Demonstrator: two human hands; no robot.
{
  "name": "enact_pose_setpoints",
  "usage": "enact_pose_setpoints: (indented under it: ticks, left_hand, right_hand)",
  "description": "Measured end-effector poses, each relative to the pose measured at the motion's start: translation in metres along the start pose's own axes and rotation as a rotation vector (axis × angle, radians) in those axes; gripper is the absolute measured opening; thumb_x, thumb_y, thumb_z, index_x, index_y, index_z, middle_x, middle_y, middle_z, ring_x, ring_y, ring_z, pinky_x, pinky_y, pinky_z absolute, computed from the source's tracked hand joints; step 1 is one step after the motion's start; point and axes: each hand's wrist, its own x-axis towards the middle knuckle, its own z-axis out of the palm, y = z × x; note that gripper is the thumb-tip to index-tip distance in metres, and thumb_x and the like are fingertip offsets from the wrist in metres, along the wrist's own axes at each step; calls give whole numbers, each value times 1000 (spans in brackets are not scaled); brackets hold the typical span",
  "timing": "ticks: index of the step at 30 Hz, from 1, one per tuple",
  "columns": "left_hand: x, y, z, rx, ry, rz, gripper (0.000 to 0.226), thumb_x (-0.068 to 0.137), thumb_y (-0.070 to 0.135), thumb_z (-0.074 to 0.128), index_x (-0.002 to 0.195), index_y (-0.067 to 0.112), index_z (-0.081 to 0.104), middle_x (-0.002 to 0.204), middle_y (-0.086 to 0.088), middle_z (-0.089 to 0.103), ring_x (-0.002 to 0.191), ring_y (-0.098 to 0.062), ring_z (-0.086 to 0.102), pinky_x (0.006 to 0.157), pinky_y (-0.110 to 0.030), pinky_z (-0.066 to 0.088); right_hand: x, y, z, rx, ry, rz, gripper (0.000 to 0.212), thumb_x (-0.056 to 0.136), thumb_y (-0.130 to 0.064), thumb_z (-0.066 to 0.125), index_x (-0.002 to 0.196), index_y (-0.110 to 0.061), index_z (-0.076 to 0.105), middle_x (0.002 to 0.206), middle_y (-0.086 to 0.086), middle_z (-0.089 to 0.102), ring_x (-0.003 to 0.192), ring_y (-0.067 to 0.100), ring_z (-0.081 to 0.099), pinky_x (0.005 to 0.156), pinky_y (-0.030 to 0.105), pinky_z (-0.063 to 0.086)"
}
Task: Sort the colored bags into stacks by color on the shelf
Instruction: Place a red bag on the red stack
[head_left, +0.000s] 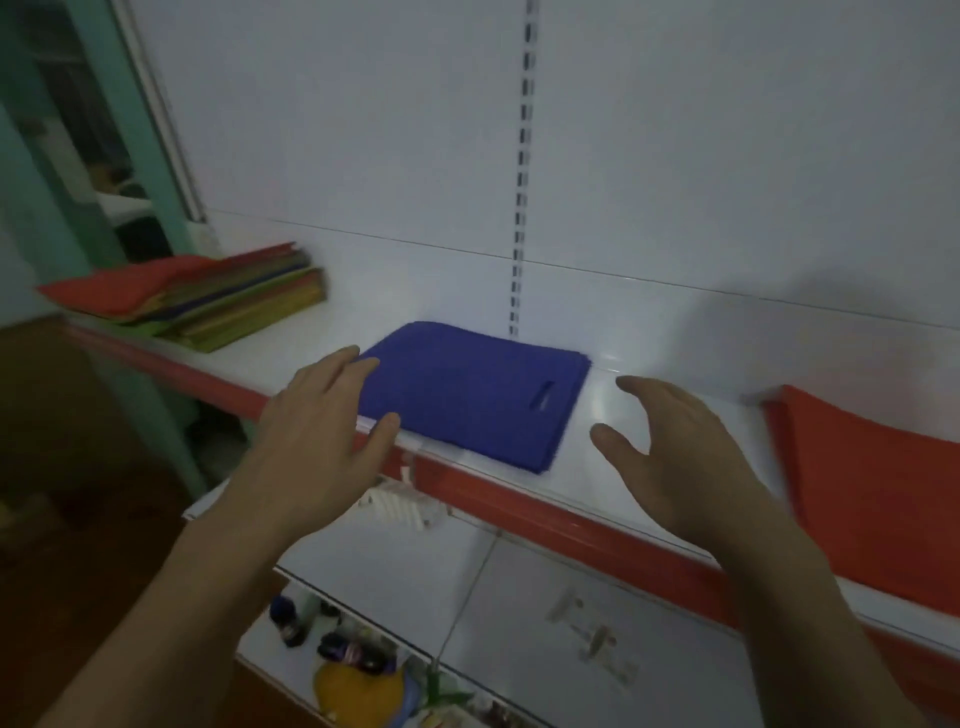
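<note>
Fingers (340, 364) on both of my hands are lying straight and spread apart, clamping on nothing. At the far left end of the shelf (618, 405) the mixed pile (208, 306) is waiting. Red is lying on top, with green, yellow and blue layers showing down its side. It is sitting well apart from my work, I judge so that unsorted bags are not mixing with sorted ones.

My left hand (311, 421) is reaching over the shelf's red front lip (519, 499). Its fingertips seem to be touching the left edge of the blue stack (478, 395), and its thumb is sitting at the stack's near-left corner. I am judging this to be for squaring the blue bags, since their edges are lying almost flush. The blue stack is resting flat mid-shelf, near the front edge, with its handle slot facing up.

My right hand (670, 452) is hovering over bare shelf just beside the stack's right edge. It is not touching the stack, and its palm is facing it as if to close in from that side. Further right the red stack (872, 467) is lying flat, partly running out of view. The gap between blue and red is keeping the colours distinct. I am taking the sorting as well begun, with the mixed pile yet to be worked through.
</note>
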Motion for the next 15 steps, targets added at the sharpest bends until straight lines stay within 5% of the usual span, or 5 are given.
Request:
enact_pose_setpoints:
  ticks: [15]
  left_hand:
    - [-23, -291, -113, 126, 110, -296, 62, 96, 47, 51, 151, 23, 33, 160, 2, 29, 147, -19, 26, 118, -50, 28]
  right_hand:
    - [78, -311, 154, 240, -126, -254, 62, 96, -49, 55, 151, -29, 34, 157, -8, 37, 144, 15, 33, 116, 39, 29]
